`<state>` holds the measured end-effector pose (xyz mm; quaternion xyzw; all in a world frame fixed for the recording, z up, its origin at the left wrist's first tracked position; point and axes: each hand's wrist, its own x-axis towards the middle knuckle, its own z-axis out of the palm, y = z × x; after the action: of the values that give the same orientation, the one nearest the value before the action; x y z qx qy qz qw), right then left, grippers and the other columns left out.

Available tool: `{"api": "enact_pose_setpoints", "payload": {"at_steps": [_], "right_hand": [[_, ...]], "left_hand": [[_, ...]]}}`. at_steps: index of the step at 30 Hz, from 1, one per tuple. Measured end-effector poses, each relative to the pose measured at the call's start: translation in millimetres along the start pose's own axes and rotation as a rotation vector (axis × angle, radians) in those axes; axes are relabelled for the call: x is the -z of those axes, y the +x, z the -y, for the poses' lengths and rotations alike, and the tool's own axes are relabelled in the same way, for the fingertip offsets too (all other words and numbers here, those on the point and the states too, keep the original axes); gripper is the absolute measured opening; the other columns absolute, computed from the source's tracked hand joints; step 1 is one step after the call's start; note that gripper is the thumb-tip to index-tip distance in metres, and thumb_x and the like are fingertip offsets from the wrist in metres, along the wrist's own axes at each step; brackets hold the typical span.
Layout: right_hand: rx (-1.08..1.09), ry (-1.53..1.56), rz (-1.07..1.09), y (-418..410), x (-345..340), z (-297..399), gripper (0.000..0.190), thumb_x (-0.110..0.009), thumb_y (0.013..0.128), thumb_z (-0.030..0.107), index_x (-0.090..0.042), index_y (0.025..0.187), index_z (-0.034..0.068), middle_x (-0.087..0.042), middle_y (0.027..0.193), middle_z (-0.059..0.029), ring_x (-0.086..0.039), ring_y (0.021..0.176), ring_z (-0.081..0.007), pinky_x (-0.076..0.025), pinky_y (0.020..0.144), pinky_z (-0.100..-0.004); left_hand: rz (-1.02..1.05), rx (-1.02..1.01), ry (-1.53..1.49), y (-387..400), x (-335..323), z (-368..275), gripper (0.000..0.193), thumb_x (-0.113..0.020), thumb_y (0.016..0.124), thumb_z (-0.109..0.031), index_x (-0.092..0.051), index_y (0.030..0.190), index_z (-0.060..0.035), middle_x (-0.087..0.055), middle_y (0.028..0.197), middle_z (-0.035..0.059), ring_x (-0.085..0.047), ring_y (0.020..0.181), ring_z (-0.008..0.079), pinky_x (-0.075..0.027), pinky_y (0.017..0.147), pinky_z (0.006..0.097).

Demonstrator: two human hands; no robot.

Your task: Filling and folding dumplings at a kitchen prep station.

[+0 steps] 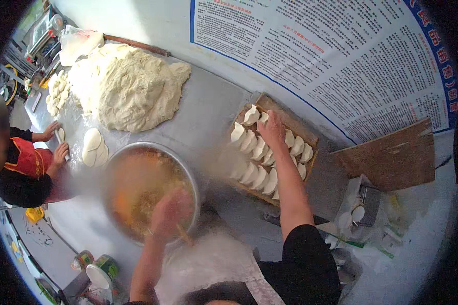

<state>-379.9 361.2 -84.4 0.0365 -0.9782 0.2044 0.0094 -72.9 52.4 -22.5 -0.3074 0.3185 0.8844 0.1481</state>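
My right hand reaches over a wooden tray and has its fingertips on a white crimped dumpling near the far edge. Rows of similar dumplings fill much of the tray, some hidden under my forearm. Over a large round metal basin is my left hand, blurred. A thin wooden stick juts out beside it, across the basin's near rim; whether my fingers grip it is unclear. Inside the basin lies an orange and brownish filling, partly blurred.
A big dough mass rests on the metal table, with flat dough wrappers and small dough pieces nearby. At left, a co-worker's hands hold a rolling pin. A wooden board leans against the wall.
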Motion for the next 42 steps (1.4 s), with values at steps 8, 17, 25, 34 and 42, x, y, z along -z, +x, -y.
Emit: {"api": "enact_pose_setpoints", "payload": {"at_steps": [8, 17, 25, 34, 42], "right_hand": [[-0.106, -0.047, 0.13, 2, 10, -9, 0.049, -0.064, 0.082, 0.023, -0.046, 0.125, 0.008, -0.05, 0.123, -0.0242, -0.049, 0.116, -0.0405, -0.043, 0.093, -0.053], [0.106, 0.041, 0.023, 17, 4, 34, 0.054, -0.065, 0.081, 0.029, -0.045, 0.125, 0.005, -0.047, 0.126, -0.0284, -0.048, 0.115, -0.0468, -0.042, 0.095, -0.053], [-0.109, -0.011, 0.098, 25, -27, 36, 0.052, -0.063, 0.081, 0.026, -0.045, 0.124, 0.002, -0.035, 0.14, -0.0324, -0.044, 0.122, -0.0496, -0.04, 0.099, -0.0533], [-0.042, -0.181, 0.162, 15, -11, 49, 0.051, -0.066, 0.082, 0.024, -0.049, 0.127, 0.006, -0.048, 0.132, -0.0219, -0.046, 0.124, -0.0398, -0.038, 0.102, -0.0488], [0.309, 0.193, 0.166, -67, 37, 97, 0.04, -0.065, 0.086, 0.016, -0.053, 0.123, 0.007, -0.057, 0.102, -0.0129, -0.059, 0.092, -0.0263, -0.051, 0.076, -0.0372]], "left_hand": [[-0.057, 0.016, -0.002, -6, -6, -5, 0.041, -0.051, 0.096, -0.032, -0.05, 0.13, -0.0089, -0.062, 0.12, 0.0113, -0.061, 0.106, 0.0259, -0.05, 0.091, 0.0476], [-0.009, -0.027, -0.041, -6, 18, 5, 0.044, -0.052, 0.095, -0.035, -0.05, 0.131, -0.0108, -0.061, 0.122, 0.0113, -0.061, 0.107, 0.0259, -0.049, 0.092, 0.0479], [0.004, -0.046, -0.055, -17, 8, 0, 0.044, -0.052, 0.095, -0.035, -0.05, 0.131, -0.0101, -0.06, 0.123, 0.0118, -0.06, 0.11, 0.0265, -0.049, 0.094, 0.0483], [-0.018, -0.128, -0.095, -39, 31, -1, 0.043, -0.051, 0.096, -0.033, -0.049, 0.131, -0.0083, -0.059, 0.123, 0.012, -0.06, 0.108, 0.0265, -0.049, 0.093, 0.0459], [-0.401, -0.785, 0.678, -48, 129, -105, 0.044, -0.054, 0.095, -0.032, -0.05, 0.127, -0.0021, -0.063, 0.105, 0.008, -0.063, 0.093, 0.0211, -0.052, 0.08, 0.036]]}}
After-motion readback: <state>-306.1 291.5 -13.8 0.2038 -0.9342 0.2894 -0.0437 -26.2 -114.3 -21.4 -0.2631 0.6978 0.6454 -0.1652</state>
